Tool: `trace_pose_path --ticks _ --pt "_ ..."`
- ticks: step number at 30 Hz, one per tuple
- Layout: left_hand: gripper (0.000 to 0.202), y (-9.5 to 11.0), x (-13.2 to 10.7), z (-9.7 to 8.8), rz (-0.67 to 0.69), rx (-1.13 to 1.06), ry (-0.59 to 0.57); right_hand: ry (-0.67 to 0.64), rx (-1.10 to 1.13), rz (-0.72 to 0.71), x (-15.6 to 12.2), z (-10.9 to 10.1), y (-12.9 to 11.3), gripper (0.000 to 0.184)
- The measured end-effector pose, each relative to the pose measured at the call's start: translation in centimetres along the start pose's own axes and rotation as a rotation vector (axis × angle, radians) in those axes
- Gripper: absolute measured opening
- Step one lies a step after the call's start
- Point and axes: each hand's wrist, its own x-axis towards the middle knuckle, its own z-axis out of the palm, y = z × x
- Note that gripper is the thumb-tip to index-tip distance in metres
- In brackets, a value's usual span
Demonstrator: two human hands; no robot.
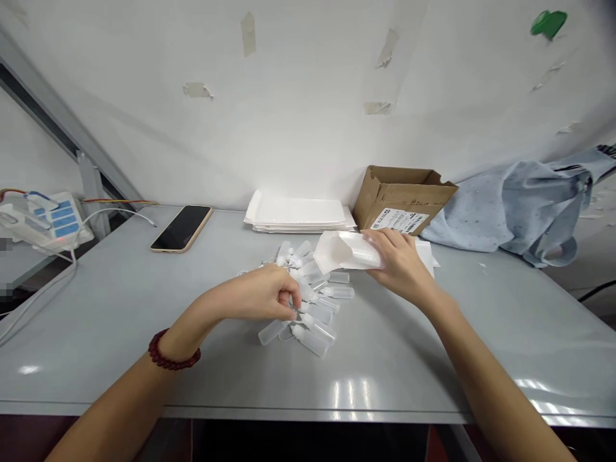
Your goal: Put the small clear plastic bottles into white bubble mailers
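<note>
A heap of small clear plastic dropper bottles (315, 308) lies in the middle of the grey table (96, 333). My left hand (262, 295) rests on the left side of the heap, its fingers curled and pinched around some of the bottles. A red bead bracelet (171, 356) circles that wrist. To the right of the heap, my right hand (399, 263) grips a white padded pouch (349, 251) whose open mouth faces left toward the bottles.
A stack of white pouches (298, 215) lies at the back, next to an open cardboard box (402, 196). A phone (181, 228) lies face up at the back left. A power strip with cables (45, 221) is at far left, a blue cloth bag (524, 205) at right.
</note>
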Motion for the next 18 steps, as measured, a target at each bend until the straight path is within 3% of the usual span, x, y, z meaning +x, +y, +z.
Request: trace_pose_path --ticks 6,11,14,18 --pt "0.015 -0.19 0.39 0.45 0.027 0.015 -0.046 -0.006 -0.011 0.032 0.01 0.05 0.09 0.042" --pt "0.015 0.35 0.55 0.37 0.059 -0.109 0.022 -0.046 -0.005 0.038 -0.30 0.17 0.16 0.049" --pt "0.016 0.53 0.35 -0.05 0.112 -0.231 0.130 -0.083 0.013 0.051 -0.60 0.30 0.38 0.052" --pt "0.013 0.45 0.27 -0.37 0.172 -0.344 0.429 -0.091 0.038 0.071 -0.82 0.32 0.63 0.051"
